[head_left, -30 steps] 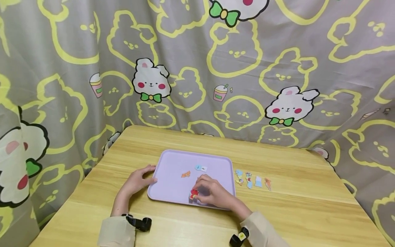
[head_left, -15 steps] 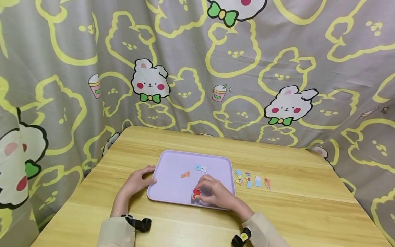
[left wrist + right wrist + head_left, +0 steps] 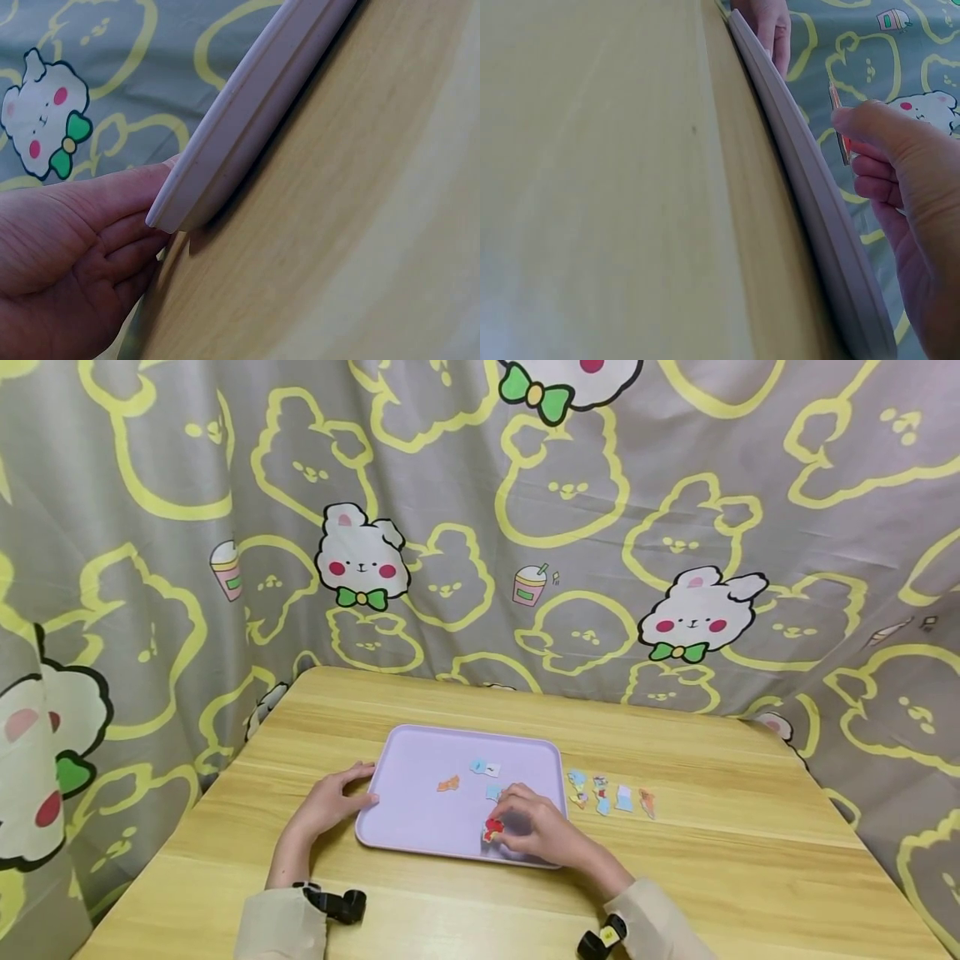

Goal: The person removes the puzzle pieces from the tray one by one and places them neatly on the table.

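Observation:
My right hand (image 3: pixel 532 827) pinches a small red puzzle piece (image 3: pixel 493 830) between thumb and fingertips, above the near right part of the lilac tray (image 3: pixel 420 822). In the right wrist view the piece (image 3: pixel 840 124) is seen edge-on, raised off the tray. At the tray's left side, my left hand (image 3: pixel 333 800) rests with relaxed fingers against the rim; the left wrist view shows its fingers (image 3: pixel 135 240) touching the tray's edge. On the tray lie an orange piece (image 3: pixel 448 783), a joined blue-and-white pair (image 3: pixel 485 767) and a light blue piece (image 3: pixel 492 792) partly behind the right hand.
Right of the tray, several more puzzle pieces (image 3: pixel 602 795) lie in small groups on the wooden table (image 3: pixel 720 827), with an orange one (image 3: pixel 647 803) at the far end. A grey patterned curtain (image 3: pixel 450 568) hangs around the table's back and sides.
My right hand has shifted slightly right with the red piece, and a light blue piece behind it has come into view. The left hand stays at the tray.

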Motion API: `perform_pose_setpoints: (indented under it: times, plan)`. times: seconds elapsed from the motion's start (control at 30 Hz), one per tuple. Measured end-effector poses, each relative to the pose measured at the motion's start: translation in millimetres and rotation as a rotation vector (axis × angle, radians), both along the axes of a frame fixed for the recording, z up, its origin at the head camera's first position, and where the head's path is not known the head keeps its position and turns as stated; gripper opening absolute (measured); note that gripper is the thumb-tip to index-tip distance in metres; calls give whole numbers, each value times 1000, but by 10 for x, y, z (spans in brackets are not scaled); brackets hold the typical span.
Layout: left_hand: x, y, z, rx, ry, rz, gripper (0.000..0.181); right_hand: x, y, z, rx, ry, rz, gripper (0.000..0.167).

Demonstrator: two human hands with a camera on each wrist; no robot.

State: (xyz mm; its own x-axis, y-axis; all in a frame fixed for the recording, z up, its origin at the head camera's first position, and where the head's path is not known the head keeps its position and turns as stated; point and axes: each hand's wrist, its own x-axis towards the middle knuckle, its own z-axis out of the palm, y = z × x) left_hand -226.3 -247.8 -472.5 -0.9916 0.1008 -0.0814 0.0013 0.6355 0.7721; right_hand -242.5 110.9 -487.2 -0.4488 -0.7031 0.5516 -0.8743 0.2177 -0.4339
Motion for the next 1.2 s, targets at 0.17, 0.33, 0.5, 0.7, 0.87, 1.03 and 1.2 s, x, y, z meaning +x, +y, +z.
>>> perform_pose_setpoints:
  times: [0.17,0.33,0.5,0.7,0.87,1.03,1.2]
  plan:
    - [-4,1,-1,-2,-6,2,55,8,102,-13,0,-22,-30,24]
    - [-7,2,-2,-7,-4,-1,55,36,206,12,17,-44,-74,24]
    - [-6,5,-1,-2,0,-2,54,58,312,13,13,-30,-101,28]
    - [-15,0,-5,1,2,-6,55,142,397,81,-11,-37,-155,29]
    - [-13,-13,-21,-5,22,-13,54,226,444,188,-11,-55,-194,27]
    - [-3,-7,-16,-1,21,-10,54,166,591,59,13,-38,-239,31]
    - [-2,-5,-3,0,14,-12,54,126,732,0,-1,-38,-245,32]
